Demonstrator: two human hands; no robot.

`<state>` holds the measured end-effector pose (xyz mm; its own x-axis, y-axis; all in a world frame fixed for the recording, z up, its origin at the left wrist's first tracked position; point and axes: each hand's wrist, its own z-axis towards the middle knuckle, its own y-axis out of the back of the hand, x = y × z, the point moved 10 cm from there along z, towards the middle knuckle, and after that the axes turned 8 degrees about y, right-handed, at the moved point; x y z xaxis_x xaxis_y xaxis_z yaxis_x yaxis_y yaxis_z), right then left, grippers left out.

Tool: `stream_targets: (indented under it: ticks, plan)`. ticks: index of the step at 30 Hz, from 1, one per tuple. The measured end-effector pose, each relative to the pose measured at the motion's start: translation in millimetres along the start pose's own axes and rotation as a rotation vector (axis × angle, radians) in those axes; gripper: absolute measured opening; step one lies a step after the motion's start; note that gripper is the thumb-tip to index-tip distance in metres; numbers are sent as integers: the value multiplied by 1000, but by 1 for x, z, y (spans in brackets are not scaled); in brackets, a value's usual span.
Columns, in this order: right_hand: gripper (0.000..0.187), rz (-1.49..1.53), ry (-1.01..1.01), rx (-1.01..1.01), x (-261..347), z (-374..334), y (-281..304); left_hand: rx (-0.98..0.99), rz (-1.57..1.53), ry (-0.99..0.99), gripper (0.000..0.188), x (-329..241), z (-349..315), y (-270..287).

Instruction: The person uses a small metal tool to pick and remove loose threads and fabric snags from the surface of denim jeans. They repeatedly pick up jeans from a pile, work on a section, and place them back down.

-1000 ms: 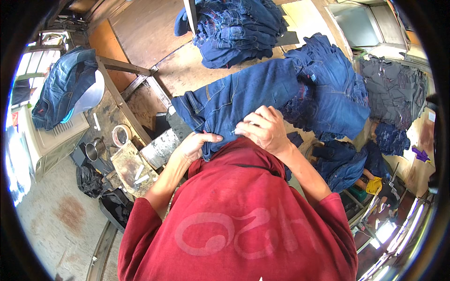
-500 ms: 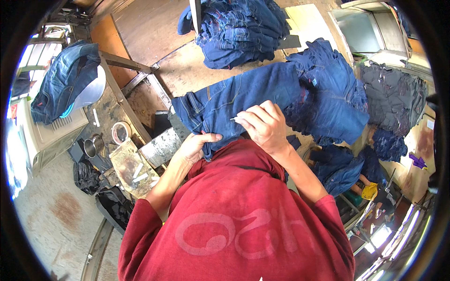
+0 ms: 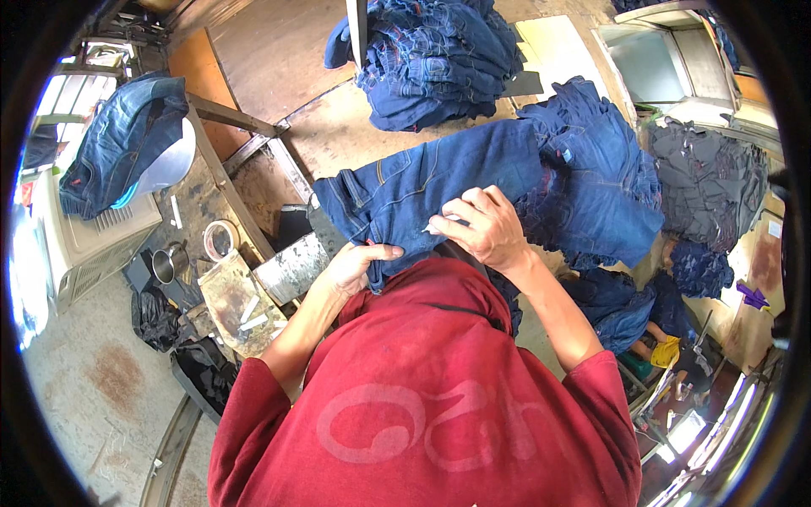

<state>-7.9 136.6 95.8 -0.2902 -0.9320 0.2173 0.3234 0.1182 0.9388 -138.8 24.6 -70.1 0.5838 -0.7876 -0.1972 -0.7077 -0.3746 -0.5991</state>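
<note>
A pair of dark blue jeans (image 3: 414, 173) lies stretched across in front of me, its waist end to the left and its other end reaching a jeans heap. My left hand (image 3: 351, 266) grips the near edge by the waist, thumb on top and fingers hidden beneath. Above the cloth, my right hand (image 3: 486, 226) is closed in a pinch. A small white piece (image 3: 429, 229) pokes out from its fingertips, close to the denim; most of it is hidden. Whether it touches the cloth I cannot tell.
A tall jeans pile (image 3: 439, 63) stands beyond, next to a metal post (image 3: 357, 34). To the right are a jeans heap (image 3: 604, 160) and dark grey garments (image 3: 710, 173). On the left are a metal mug (image 3: 170, 263), a tape roll (image 3: 220, 240) and a stained board (image 3: 232, 308) with white sticks.
My right hand has moved slightly right and toward me, with the white piece still at its fingertips. My left hand keeps its hold on the jeans.
</note>
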Motion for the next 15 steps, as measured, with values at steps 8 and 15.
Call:
stream_targets:
  ticks: [8, 15]
  plan:
    - [12, 0, 8, 24, 3, 5, 4, 43, -5, -5, 53, -3, -1, -6]
    - [12, -22, 46, 62, 5, 10, 1, 80, -1, -32, 52, -3, 1, -7]
